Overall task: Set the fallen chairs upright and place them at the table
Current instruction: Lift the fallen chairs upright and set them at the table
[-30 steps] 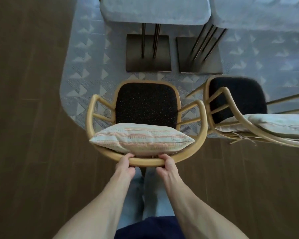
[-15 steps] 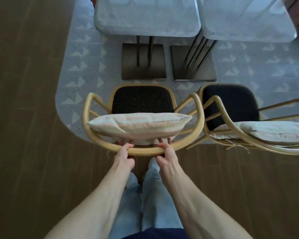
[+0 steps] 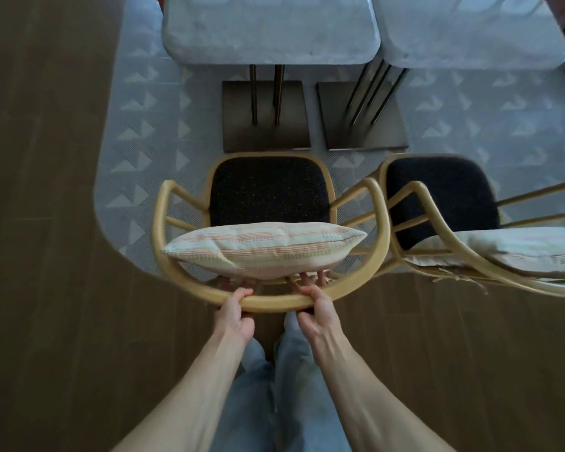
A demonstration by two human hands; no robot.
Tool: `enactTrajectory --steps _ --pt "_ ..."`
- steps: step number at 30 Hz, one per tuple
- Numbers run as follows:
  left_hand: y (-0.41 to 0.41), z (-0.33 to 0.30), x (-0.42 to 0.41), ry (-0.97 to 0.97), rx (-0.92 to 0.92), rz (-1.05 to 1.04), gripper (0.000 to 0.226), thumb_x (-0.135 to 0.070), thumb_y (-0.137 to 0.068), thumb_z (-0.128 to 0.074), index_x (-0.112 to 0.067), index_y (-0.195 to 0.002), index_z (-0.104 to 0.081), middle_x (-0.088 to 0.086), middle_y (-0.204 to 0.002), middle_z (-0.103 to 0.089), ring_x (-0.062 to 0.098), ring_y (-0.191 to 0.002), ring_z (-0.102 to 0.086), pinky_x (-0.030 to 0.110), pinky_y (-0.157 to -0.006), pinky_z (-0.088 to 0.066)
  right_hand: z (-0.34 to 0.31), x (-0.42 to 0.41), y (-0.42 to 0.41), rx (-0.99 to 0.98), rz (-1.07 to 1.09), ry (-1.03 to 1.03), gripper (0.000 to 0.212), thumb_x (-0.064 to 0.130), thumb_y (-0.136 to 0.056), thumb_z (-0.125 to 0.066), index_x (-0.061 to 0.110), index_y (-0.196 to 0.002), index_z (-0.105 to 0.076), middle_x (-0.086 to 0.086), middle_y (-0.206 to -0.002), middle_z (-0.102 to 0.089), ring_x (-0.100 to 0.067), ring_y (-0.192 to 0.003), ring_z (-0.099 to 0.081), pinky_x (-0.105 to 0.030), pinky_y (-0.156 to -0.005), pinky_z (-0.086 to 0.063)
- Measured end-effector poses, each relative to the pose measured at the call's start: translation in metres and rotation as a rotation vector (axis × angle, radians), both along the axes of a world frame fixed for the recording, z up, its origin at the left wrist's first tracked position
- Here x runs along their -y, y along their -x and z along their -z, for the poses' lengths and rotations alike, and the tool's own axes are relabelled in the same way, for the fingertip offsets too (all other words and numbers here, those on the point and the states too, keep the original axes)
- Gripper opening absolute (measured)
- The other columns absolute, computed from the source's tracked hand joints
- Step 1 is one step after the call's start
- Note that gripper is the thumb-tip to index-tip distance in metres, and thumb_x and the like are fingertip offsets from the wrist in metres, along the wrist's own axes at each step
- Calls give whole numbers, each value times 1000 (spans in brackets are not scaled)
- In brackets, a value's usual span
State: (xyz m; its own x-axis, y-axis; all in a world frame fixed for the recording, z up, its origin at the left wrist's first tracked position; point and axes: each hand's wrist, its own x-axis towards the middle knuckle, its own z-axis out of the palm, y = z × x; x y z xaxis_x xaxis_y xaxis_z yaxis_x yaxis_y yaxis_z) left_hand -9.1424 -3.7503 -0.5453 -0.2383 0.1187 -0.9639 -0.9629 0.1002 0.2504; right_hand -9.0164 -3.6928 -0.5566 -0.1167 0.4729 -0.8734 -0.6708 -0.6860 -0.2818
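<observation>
The upright wooden armchair [image 3: 268, 203] has moved forward over the last second, its dark seat now closer to the table bases [image 3: 264, 117], so the push-in at the left table [image 3: 271, 27] looks nearly done. It stands at the rug's [image 3: 137, 132] edge, seat front facing the table, curved back rail running left to right nearest the person. The left hand [image 3: 234, 316] and right hand [image 3: 317, 309] both grasp that rail, fingers wrapped under it behind the striped cushion [image 3: 265, 249]. A second chair [image 3: 444, 197] stands just beside, angled rightward.
</observation>
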Motion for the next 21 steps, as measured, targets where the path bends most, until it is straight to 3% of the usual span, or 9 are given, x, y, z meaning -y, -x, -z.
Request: enactTrajectory --steps 2,4,8,10,12,15,17,19,21 --pt "11 2 -18 -20 -20 -3 53 10 -85 -63 -1 -136 -55 16 -124 -64 23 -93 -63 33 -90 -48 2 -19 11 5 -1 16 70 -22 -89 -40 24 -140 -54 -14 -116 -72 -33 -136 -53 -50 -120 -33" --pt "21 7 -36 -32 -37 3 58 11 -85 -63 0 -141 -51 17 -125 -64 24 -94 -64 32 -88 -49 4 -38 22 8 -6 19 72 -22 -89 -40 23 -145 -51 -13 -114 -72 -33 -137 -52 -50 -120 -34" --pt "37 12 -67 -55 -44 15 52 11 -86 -62 2 -136 -52 16 -112 -65 25 -97 -64 34 -86 -51 3 -73 39 -21 -3 12 71 -22 -89 -41 24 -142 -54 -15 -126 -70 -33 -134 -55 -50 -116 -40" --pt "46 10 -83 -82 -47 15 42 11 -87 -61 -1 -127 -56 16 -110 -64 25 -95 -64 33 -80 -53 -3 -90 50 -27 -1 7 71 -22 -90 -41 26 -141 -54 -16 -135 -66 -33 -133 -55 -46 -100 -50" --pt "56 8 -100 -91 -61 28 29 9 -88 -60 -6 -113 -57 13 -104 -65 22 -87 -64 29 -64 -55 -5 -107 61 -27 7 11 72 -22 -90 -40 27 -140 -54 -17 -138 -64 -32 -131 -56 -40 -83 -53" --pt "66 8 -122 -119 -63 42 21 8 -90 -60 -6 -106 -57 11 -91 -64 20 -80 -63 25 -44 -53 -5 -131 71 -30 18 -1 67 -22 -90 -40 26 -134 -55 -17 -140 -63 -29 -129 -58 -37 -82 -52" --pt "65 11 -131 -128 -64 63 25 8 -90 -60 -4 -111 -57 12 -93 -65 21 -83 -64 27 -52 -56 -6 -141 71 -8 0 -3 68 -21 -91 -41 26 -138 -53 -17 -139 -63 -30 -129 -58 -43 -96 -52" --pt "61 15 -137 -129 -61 91 31 9 -88 -62 -1 -117 -58 14 -99 -66 22 -86 -65 31 -73 -57 -6 -147 68 17 -6 -13 67 -20 -91 -41 26 -137 -51 -17 -139 -63 -32 -131 -57 -52 -113 -42" --pt "58 20 -141 -123 -52 103 29 9 -88 -62 2 -116 -58 17 -105 -65 23 -88 -65 37 -93 -54 -7 -152 65 33 4 -13 68 -20 -91 -41 26 -139 -51 -17 -140 -63 -32 -128 -59 -55 -117 -37"
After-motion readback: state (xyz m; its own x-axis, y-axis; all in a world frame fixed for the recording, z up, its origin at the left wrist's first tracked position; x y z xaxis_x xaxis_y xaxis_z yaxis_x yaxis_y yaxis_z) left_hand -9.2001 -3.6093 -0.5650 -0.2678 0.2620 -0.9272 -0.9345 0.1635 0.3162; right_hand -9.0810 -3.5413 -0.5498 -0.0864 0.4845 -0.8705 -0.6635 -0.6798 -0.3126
